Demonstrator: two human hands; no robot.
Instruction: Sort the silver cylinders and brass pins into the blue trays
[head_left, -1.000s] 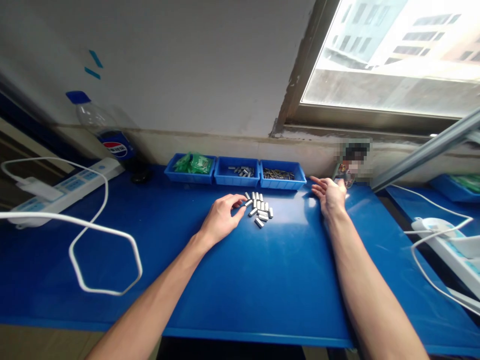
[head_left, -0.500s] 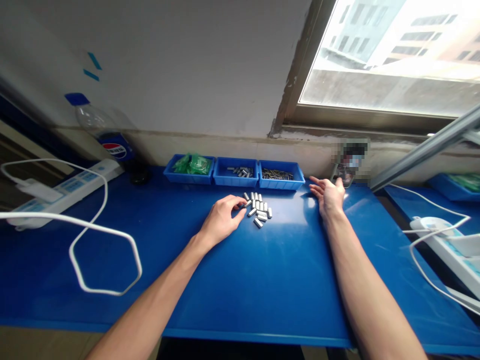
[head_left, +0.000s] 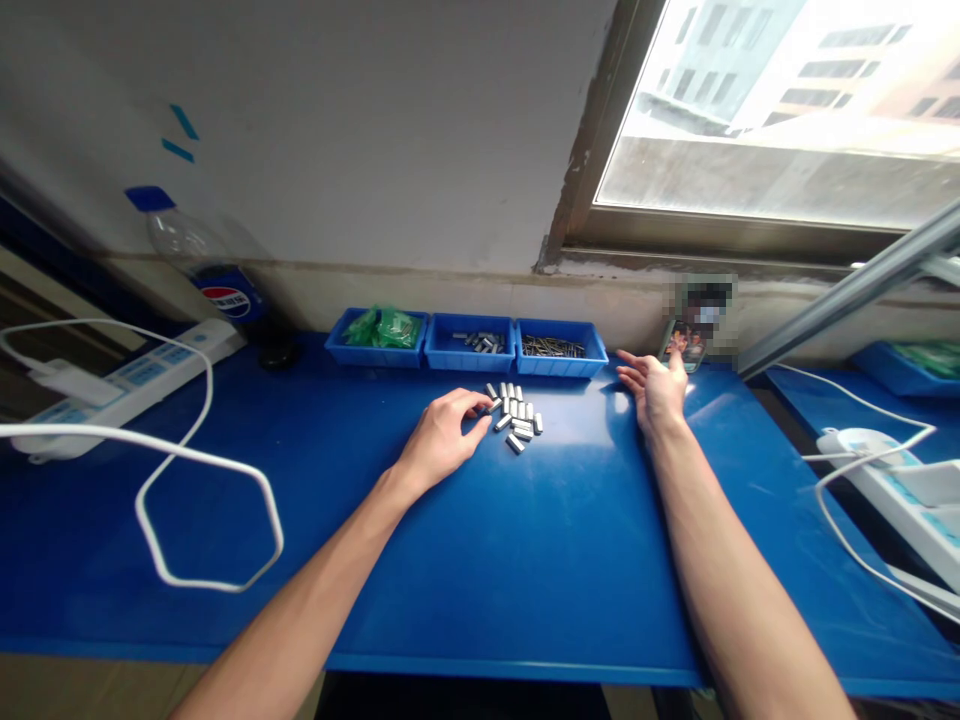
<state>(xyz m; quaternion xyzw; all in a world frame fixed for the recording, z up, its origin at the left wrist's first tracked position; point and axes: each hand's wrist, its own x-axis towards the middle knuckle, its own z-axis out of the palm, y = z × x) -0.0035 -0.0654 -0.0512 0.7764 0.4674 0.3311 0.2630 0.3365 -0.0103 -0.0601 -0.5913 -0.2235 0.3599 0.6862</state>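
Note:
My left hand (head_left: 444, 432) rests on the blue table (head_left: 480, 560), fingers curled, thumb and forefinger pinched at the left edge of a cluster of several small metal pieces (head_left: 516, 415). What the pinch holds is too small to make out. My right hand (head_left: 656, 385) lies palm up and open on the table to the right, fingers spread, its thumb reaching up to touch a phone (head_left: 686, 340) propped against the wall.
Three small blue bins stand at the back: one with green bags (head_left: 379, 335), one with metal pieces (head_left: 471, 343), one with thin pins (head_left: 560, 348). A soda bottle (head_left: 199, 260), a power strip (head_left: 120, 385) and white cable (head_left: 202, 500) lie left. Another power strip (head_left: 900, 490) lies right.
My right hand's thumb has lifted slightly toward the phone. The left hand stays at the edge of the metal pieces.

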